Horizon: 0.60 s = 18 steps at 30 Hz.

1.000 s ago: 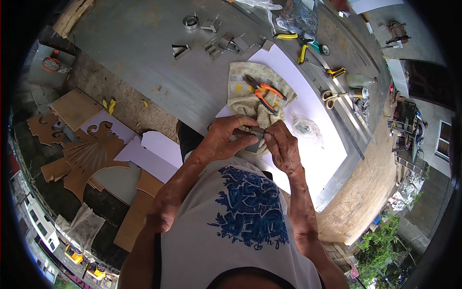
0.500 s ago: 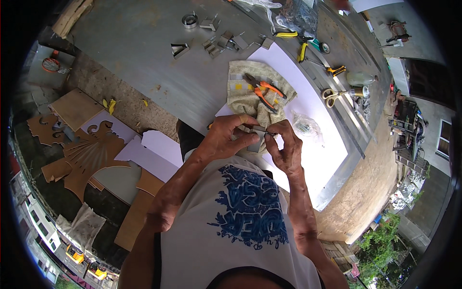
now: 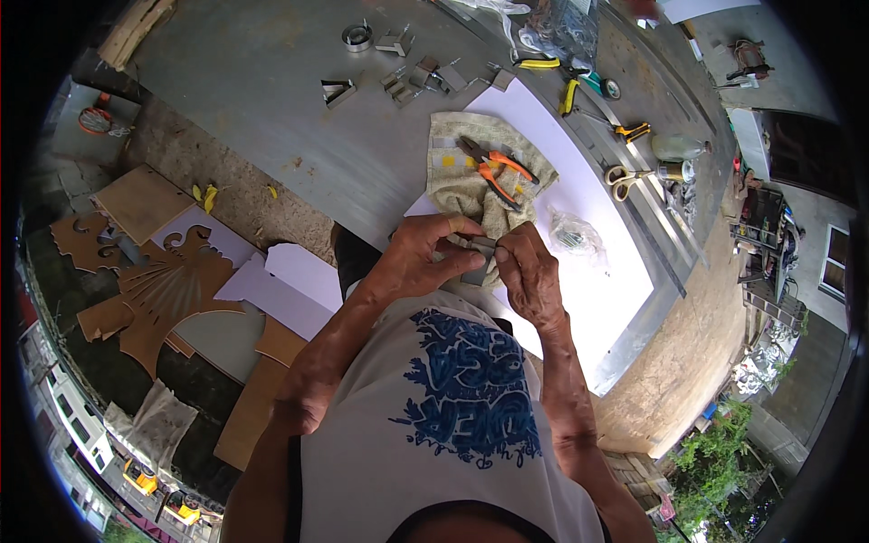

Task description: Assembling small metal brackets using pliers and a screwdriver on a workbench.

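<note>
My left hand [image 3: 433, 255] grips a small grey metal bracket [image 3: 480, 262] between thumb and fingers, above the table's near edge. My right hand [image 3: 531, 279] is closed at the bracket's right end, its thumb and fingertips pressed together; what they pinch is hidden. Just beyond my hands lies a crumpled beige towel [image 3: 444, 195], with orange-handled pliers [image 3: 493, 170] resting on it. A clear plastic bag of small metal parts [image 3: 575, 238] sits on a white sheet [image 3: 606, 294] to the right of my right hand.
Several metal brackets [image 3: 425, 77] and a metal ring [image 3: 357, 37] stand at the table's far side. Scissors [image 3: 625, 181], yellow-handled pliers [image 3: 568, 95], metal strips [image 3: 656, 253] and a glass jar [image 3: 679, 147] lie at right. Cut brown boards [image 3: 172, 290] are on the left.
My right hand has shifted slightly left and turned, its fingers closing in against the bracket's end. My left hand has hardly moved.
</note>
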Each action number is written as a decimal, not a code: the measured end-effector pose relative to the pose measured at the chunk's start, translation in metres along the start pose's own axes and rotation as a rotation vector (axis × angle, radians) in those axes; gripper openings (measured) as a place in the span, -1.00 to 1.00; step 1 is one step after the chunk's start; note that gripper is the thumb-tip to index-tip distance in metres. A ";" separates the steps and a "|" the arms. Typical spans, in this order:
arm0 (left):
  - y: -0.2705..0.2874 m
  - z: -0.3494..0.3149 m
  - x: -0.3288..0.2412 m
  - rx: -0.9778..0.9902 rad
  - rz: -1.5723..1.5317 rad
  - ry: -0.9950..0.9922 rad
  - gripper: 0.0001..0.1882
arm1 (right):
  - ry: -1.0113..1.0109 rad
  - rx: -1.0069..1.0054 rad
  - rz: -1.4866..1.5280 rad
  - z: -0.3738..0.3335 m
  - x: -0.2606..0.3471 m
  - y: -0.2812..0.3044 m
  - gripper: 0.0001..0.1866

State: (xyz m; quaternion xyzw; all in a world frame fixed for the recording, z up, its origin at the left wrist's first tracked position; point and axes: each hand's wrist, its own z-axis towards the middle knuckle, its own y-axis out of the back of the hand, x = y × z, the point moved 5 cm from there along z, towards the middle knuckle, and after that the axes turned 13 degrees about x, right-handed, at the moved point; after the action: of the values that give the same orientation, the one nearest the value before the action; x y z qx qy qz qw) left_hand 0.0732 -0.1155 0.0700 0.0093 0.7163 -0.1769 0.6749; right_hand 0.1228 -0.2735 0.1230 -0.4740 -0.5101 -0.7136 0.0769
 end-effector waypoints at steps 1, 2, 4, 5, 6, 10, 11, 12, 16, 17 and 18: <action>0.000 0.000 0.000 -0.001 -0.001 0.000 -0.65 | -0.042 0.042 0.038 -0.001 -0.003 -0.002 -0.86; 0.000 -0.001 0.001 -0.008 -0.008 0.000 -0.65 | -0.042 0.043 0.038 -0.001 -0.001 -0.002 -0.86; 0.001 -0.001 0.002 -0.017 -0.016 0.001 -0.65 | -0.077 -0.006 0.066 -0.002 0.004 0.001 -0.83; 0.001 -0.001 0.002 -0.019 -0.021 0.008 -0.64 | -0.078 -0.005 0.065 -0.002 0.005 0.001 -0.83; 0.001 -0.001 0.003 -0.021 -0.026 0.016 -0.64 | -0.078 -0.021 0.072 -0.002 0.005 0.001 -0.82; -0.001 -0.002 0.002 0.024 0.004 0.043 -0.64 | -0.002 -0.049 0.012 -0.002 0.006 0.001 -0.77; 0.000 -0.002 0.002 0.006 0.015 0.014 -0.64 | -0.002 -0.049 0.012 -0.002 0.006 0.001 -0.77; 0.000 -0.002 0.002 -0.012 0.026 -0.015 -0.63 | -0.002 -0.041 -0.004 -0.001 0.006 0.001 -0.77; 0.000 -0.001 0.000 -0.010 0.017 -0.015 -0.63 | -0.017 -0.015 -0.035 -0.002 0.005 -0.001 -0.78; 0.000 -0.001 -0.001 0.012 0.021 0.000 -0.63 | -0.016 -0.015 -0.035 -0.002 0.005 -0.002 -0.78; 0.000 -0.001 -0.001 0.035 0.024 0.014 -0.63 | -0.026 -0.022 -0.010 -0.002 0.004 -0.002 -0.82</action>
State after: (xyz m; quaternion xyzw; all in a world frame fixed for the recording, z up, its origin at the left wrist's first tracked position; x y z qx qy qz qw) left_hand 0.0725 -0.1153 0.0713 0.0312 0.7175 -0.1812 0.6719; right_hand 0.1185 -0.2722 0.1246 -0.4815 -0.5055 -0.7133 0.0617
